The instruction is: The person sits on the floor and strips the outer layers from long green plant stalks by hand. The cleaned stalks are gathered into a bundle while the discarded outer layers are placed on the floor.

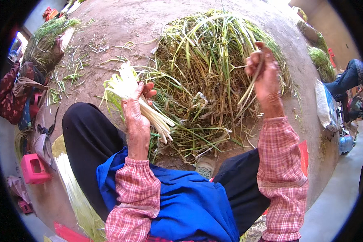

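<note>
My left hand [136,112] grips a bundle of pale, leafy vegetable stalks [157,117], perhaps chives or garlic shoots, above my bent knee. The bundle's white ends point down and to the right. Raised at the right, my right hand [266,77] has its fingers closed on a thin stalk [250,86] that hangs down from it. In front of me lies a large heap of tangled green and brown stalks [205,72], with my right hand over its right side. Loose green leaves [199,137] spread from the heap towards my shoe [204,167].
A pile of cleaned pale stalks [75,187] lies left of my leg, near a pink plastic container [34,169]. More green heaps lie at the far left [50,40] and right [322,62]. Another person's leg [346,75] and a white sack [323,104] are at right.
</note>
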A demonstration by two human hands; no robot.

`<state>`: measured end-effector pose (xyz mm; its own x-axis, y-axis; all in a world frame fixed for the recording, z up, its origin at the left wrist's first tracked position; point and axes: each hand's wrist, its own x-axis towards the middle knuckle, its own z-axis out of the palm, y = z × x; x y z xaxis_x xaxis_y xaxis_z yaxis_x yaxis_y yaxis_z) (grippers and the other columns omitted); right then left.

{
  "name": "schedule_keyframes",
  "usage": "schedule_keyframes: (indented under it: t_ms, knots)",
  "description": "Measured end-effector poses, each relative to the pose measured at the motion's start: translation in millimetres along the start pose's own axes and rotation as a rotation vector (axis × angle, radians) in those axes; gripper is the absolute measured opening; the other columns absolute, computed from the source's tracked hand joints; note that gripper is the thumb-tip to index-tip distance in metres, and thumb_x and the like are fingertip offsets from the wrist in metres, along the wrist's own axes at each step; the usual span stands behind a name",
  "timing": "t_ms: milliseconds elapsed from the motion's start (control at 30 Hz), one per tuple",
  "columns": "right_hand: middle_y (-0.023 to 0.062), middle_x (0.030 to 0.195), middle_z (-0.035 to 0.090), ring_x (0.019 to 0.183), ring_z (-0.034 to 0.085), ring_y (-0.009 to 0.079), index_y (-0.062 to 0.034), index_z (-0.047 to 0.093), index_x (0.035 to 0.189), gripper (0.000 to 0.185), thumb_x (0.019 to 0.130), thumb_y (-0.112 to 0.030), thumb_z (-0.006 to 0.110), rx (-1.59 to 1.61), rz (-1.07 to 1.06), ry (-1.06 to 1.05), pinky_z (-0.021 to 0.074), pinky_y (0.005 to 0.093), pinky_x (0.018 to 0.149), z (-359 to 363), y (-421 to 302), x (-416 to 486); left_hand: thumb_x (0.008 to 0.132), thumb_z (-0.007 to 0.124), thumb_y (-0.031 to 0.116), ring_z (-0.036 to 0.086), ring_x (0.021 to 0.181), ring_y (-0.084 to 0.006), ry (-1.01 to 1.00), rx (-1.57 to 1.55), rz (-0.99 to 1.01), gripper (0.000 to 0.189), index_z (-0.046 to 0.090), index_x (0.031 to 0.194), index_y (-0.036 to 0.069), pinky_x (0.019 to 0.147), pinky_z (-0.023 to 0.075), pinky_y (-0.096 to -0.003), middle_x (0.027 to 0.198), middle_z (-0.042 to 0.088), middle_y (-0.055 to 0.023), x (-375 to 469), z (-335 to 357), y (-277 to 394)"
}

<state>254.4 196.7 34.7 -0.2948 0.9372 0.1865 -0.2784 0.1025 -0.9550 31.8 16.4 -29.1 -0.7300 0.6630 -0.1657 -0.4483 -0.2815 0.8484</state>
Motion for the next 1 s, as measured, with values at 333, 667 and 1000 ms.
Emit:
schedule_keyframes:
  t_ms: [333, 667, 1000]
  knots:
    - [0.0005, 0.066, 0.057, 0.057, 0.055, 0.0096, -0.0072, 0.053, 0.094, 0.024, 0.096, -0.026, 0.039, -0.524, -0.079, 0.347, 0.0459, 0.0209, 0.048, -96, 14, 30, 0.084, 0.059, 0.015, 0.05, 0.055, -0.0061, -0.058, -0.076, -0.11, 0.014, 0.057, 0.094, 0.005, 0.048, 0.0391, -0.017, 0.074, 0.063, -0.0057, -2, 11, -21]
    - [0.0145, 0.099, 0.06, 0.084, 0.058, 0.0245, -0.0077, 0.053, 0.113, 0.038, 0.082, -0.029, 0.054, -1.386, 0.526, -0.314, 0.0459, 0.0373, 0.077, -86, 110, 13, 0.081, 0.06, 0.007, 0.05, 0.05, -0.008, -0.009, -0.139, -0.136, 0.014, 0.057, 0.094, 0.002, 0.044, 0.0394, -0.0172, 0.071, 0.063, -0.008, 1, 8, -26]
    - [0.0194, 0.104, 0.054, 0.099, 0.05, 0.0348, -0.0014, 0.05, 0.108, 0.046, 0.079, -0.037, 0.051, -1.432, 0.335, -0.246, 0.0383, 0.0457, 0.084, -69, 143, -12, 0.081, 0.061, 0.006, 0.049, 0.045, -0.009, 0.034, -0.138, -0.239, 0.009, 0.057, 0.09, 0.004, 0.038, 0.0377, -0.0179, 0.069, 0.062, -0.0079, 12, 6, -35]
